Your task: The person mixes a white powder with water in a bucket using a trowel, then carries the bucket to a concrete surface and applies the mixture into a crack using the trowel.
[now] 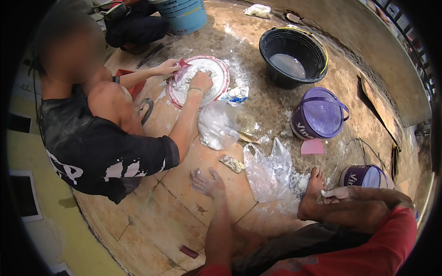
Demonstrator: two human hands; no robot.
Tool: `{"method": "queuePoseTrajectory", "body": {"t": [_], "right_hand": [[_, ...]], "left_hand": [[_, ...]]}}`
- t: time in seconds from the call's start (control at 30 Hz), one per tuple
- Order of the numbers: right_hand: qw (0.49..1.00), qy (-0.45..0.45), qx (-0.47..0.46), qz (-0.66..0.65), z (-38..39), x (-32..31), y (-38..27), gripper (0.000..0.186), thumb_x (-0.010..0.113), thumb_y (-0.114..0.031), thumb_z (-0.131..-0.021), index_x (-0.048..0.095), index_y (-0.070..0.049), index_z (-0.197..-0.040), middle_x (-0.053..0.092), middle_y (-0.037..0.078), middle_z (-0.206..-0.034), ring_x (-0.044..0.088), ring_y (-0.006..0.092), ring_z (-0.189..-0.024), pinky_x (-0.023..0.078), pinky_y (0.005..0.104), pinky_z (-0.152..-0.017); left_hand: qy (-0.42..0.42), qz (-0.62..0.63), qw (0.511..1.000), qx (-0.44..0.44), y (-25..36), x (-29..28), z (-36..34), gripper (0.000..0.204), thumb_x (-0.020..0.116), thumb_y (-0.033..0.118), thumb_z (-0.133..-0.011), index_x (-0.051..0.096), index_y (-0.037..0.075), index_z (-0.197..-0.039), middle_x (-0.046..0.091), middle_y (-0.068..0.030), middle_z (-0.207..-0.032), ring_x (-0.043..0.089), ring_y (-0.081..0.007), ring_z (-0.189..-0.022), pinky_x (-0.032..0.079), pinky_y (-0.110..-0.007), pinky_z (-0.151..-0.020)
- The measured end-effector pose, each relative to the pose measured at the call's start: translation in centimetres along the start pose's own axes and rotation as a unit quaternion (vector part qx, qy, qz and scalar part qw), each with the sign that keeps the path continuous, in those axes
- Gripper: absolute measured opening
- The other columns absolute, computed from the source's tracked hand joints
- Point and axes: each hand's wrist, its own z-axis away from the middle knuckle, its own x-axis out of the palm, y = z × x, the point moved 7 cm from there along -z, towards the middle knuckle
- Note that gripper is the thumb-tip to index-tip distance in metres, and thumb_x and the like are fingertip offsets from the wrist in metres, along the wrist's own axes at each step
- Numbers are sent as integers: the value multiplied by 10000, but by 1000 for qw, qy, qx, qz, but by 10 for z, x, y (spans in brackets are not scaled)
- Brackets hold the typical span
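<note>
My left hand [207, 184] rests on the orange floor tiles [170, 207], fingers spread and holding nothing, near a small speckled block [232, 163]. My right hand [335, 195] is by my bare foot [315, 188], fingers closed round something whitish that I cannot make out. A powdery clear plastic bag [264, 172] lies between my hands. Beyond it sit a bag of white powder [214, 124] and a round red-rimmed tray of white powder [223, 80], where a co-worker's right hand [200, 83] is in the powder and their left hand [168, 68] holds something red at the rim.
The co-worker [101, 147] squats at left; another person [138, 27] is behind. A blue bucket [182, 14], a black tub [292, 39], a purple lidded pail [317, 115] and a smaller pail [363, 175] stand around. A pink plate [312, 146] and cardboard [377, 106] lie near the low wall [377, 55].
</note>
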Motion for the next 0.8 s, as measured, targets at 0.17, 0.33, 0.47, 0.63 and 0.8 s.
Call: {"method": "queuePoseTrajectory", "body": {"t": [0.17,0.33,0.47,0.63,0.8], "right_hand": [[995,8,20,97,1,-1,-16,547,579,-690,-1001,706,-161,-942,677,-59,-826,545,27,-607,430,207,-520],[992,-17,39,122,1,11,-13,592,540,-717,-1006,736,-159,-977,657,-87,-739,516,11,-547,401,212,-471],[991,-51,48,114,-3,-5,-2,617,545,-746,-987,718,-155,-942,586,-102,-706,465,20,-540,372,227,-478],[987,-4,-18,161,-2,18,-14,553,601,-726,-973,666,-178,-942,514,-107,-766,458,39,-632,387,229,-558],[992,-52,-34,112,19,26,-36,563,564,-752,-975,652,-197,-931,524,-128,-763,438,35,-575,362,212,-512]], "left_hand": [[-8,3,1000,-14,-2,1,-3,535,671,437,-953,521,96,-1337,494,-172,-1510,425,-382,-1462,305,-665,-1171],[-3,-2,1000,-29,-13,2,0,530,639,462,-975,540,88,-1337,504,-175,-1499,440,-386,-1443,316,-650,-1158],[-10,8,1000,0,1,1,-2,532,621,470,-991,555,77,-1343,514,-175,-1491,451,-386,-1435,349,-622,-1130],[20,-44,999,16,-3,16,-3,534,584,501,-1015,566,77,-1339,553,-171,-1456,497,-363,-1403,373,-582,-1115],[51,-91,994,17,-23,17,-1,540,566,558,-1021,598,97,-1301,591,-147,-1419,558,-342,-1336,422,-549,-1063]]}}
